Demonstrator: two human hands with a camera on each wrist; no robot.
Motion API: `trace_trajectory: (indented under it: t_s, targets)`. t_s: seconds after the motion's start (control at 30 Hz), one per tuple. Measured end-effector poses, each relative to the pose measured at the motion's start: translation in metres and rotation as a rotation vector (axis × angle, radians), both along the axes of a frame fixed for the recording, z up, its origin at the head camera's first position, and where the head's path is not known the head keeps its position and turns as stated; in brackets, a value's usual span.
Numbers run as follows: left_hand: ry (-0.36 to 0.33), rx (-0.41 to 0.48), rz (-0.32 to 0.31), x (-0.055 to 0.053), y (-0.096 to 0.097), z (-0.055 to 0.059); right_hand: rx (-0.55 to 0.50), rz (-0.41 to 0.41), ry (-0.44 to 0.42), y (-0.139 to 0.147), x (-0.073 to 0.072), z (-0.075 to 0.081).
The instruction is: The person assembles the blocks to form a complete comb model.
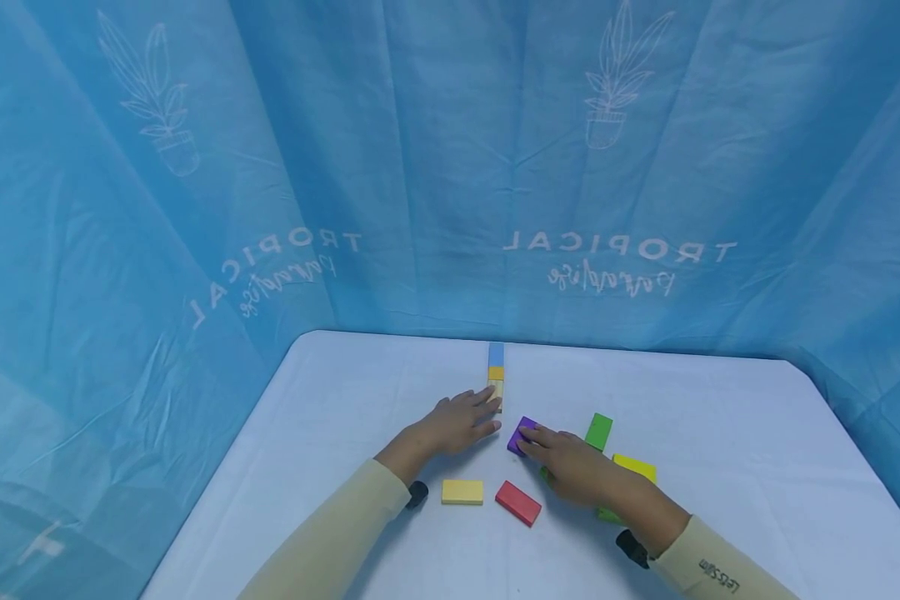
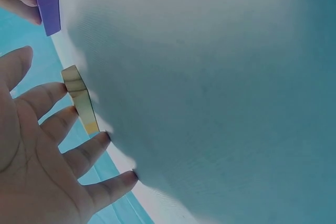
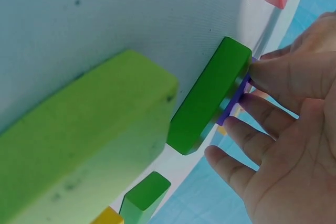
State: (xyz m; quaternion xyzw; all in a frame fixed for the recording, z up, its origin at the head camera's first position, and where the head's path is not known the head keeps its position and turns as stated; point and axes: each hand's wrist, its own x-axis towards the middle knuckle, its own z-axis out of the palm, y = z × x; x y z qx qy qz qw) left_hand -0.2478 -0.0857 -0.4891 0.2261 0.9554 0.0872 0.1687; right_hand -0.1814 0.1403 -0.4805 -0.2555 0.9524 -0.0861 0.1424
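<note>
My left hand [image 1: 461, 423] is spread with straight fingers, the fingertips touching a natural wood block [image 2: 81, 100] at the near end of a short line of blocks. Farther along that line come an orange block [image 1: 497, 373] and a blue block [image 1: 497, 354]. To the right, my right hand [image 1: 577, 468] pinches a purple block [image 1: 521, 435] between thumb and fingers, low at the tabletop. Close beside the purple block in the right wrist view lies a green block [image 3: 212, 98], which the hand mostly hides in the head view.
Nearer the person lie a pale yellow block [image 1: 462, 492] and a red block [image 1: 518, 503]. Another green block [image 1: 598, 432] and a bright yellow block [image 1: 636, 467] sit around the right hand. A blue curtain [image 1: 450, 167] hangs behind the white table [image 1: 345, 375].
</note>
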Motion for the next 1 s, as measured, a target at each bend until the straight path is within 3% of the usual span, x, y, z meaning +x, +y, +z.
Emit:
trace_trajectory:
  t_s: [0.4,1.0]
  targets:
    - [-0.001,0.002,0.006,-0.0007,0.0017,-0.0032,0.004,0.006,0.008,-0.0002,0.0009,0.0]
    - [0.019,-0.001,-0.004,0.0003,0.002,0.002,-0.013,-0.003,0.015,0.0004,-0.0001,-0.0029]
